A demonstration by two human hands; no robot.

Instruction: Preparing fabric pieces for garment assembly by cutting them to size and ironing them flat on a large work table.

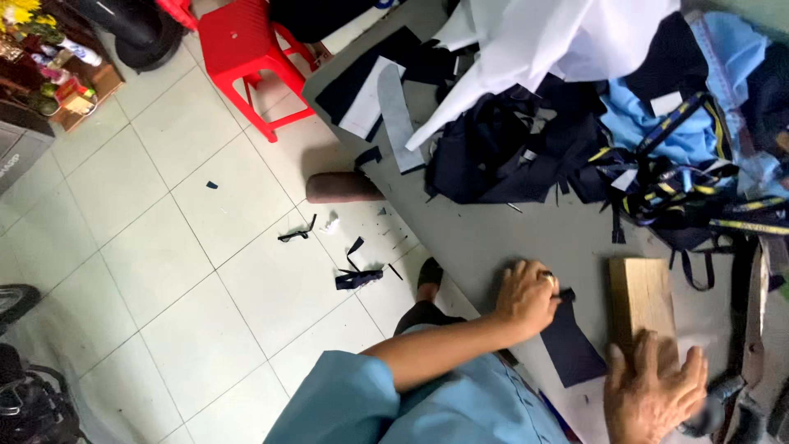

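My left hand (528,298), a ring on one finger, pinches the top edge of a small dark navy fabric piece (569,344) lying flat on the grey table (493,238). My right hand (655,396) rests lower right with fingers spread and nothing gripped, just past the fabric's lower corner. It is beside the near end of a rectangular wooden block (641,298), which lies right of the fabric. My light blue sleeve (353,403) fills the lower middle.
A heap of navy, light blue and white cloth (526,140) with yellow-striped straps (682,185) covers the table's far side. A dark rounded tool (713,404) sits by my right hand. A red plastic stool (246,49) and cloth scraps (355,278) are on the tiled floor.
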